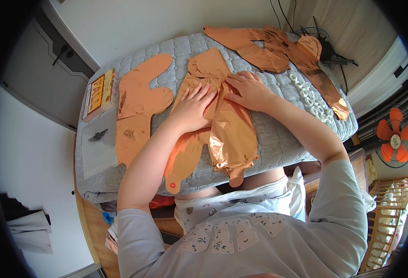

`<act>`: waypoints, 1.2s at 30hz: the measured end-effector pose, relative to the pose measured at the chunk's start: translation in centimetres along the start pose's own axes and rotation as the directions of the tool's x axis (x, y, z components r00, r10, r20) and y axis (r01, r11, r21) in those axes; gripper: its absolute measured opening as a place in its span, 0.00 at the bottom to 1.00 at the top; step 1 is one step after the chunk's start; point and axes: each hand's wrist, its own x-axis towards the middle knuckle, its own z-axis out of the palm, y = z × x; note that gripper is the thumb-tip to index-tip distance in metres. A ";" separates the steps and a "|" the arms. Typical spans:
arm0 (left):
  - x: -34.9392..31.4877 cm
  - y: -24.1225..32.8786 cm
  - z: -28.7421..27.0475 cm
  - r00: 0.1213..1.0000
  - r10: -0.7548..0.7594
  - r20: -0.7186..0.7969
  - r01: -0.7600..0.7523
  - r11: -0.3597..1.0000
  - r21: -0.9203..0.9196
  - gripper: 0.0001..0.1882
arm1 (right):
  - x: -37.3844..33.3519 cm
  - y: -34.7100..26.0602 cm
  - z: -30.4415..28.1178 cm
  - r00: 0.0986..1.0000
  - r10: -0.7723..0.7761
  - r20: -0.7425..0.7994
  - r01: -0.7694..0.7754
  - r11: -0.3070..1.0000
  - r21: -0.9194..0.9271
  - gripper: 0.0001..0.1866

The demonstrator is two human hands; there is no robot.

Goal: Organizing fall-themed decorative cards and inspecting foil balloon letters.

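A copper-coloured foil balloon [234, 134], flat and partly folded, lies in front of me with its crinkled lower end and tab toward my lap. My left hand [194, 107] rests on it, fingers spread and palm down. On its upper right part lies my right hand [249, 91], fingers stretched out and the thumb apart near a fold. Left of them, a flat foil balloon [139, 92] with rounded arms is spread out, its lower end partly behind my left forearm. More crumpled copper foil balloons [278, 48] lie at the far right.
All this is on a grey quilted bed-like surface [278, 134]. Several small white rings [313, 99] sit at the right. A yellow-orange box [99, 95] and a clear plastic bag [103, 146] lie at the left. A fan with orange blades [395, 134] stands off the right edge; a black router [329, 52] is behind.
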 end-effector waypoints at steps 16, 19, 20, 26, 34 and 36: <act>0.3 -0.5 0.5 0.999 0.013 -0.033 -0.012 1.000 0.025 0.46 | 0.1 -1.9 2.1 0.991 0.126 0.051 -0.122 0.989 -0.082 0.42; 0.2 -0.4 0.5 0.999 0.010 -0.037 -0.009 1.000 0.029 0.42 | -0.1 -2.7 2.3 0.986 0.166 0.034 -0.163 0.984 -0.074 0.39; 0.1 -0.3 0.4 0.999 0.012 -0.033 -0.011 1.000 0.029 0.42 | 0.0 -3.0 2.0 0.981 0.188 0.047 -0.186 0.981 -0.048 0.40; 0.0 0.0 0.4 0.996 0.038 -0.081 -0.035 0.999 0.032 0.30 | 0.0 -3.4 2.1 0.967 0.245 0.064 -0.244 0.969 -0.033 0.42; 0.2 -0.2 0.3 0.994 0.041 -0.099 -0.037 0.999 0.039 0.28 | 0.0 -3.4 2.3 0.969 0.246 0.014 -0.246 0.969 -0.016 0.41; 0.0 -0.4 0.1 0.995 0.035 -0.088 -0.033 0.999 0.029 0.29 | 0.1 -3.7 2.3 0.969 0.246 0.004 -0.246 0.969 -0.012 0.42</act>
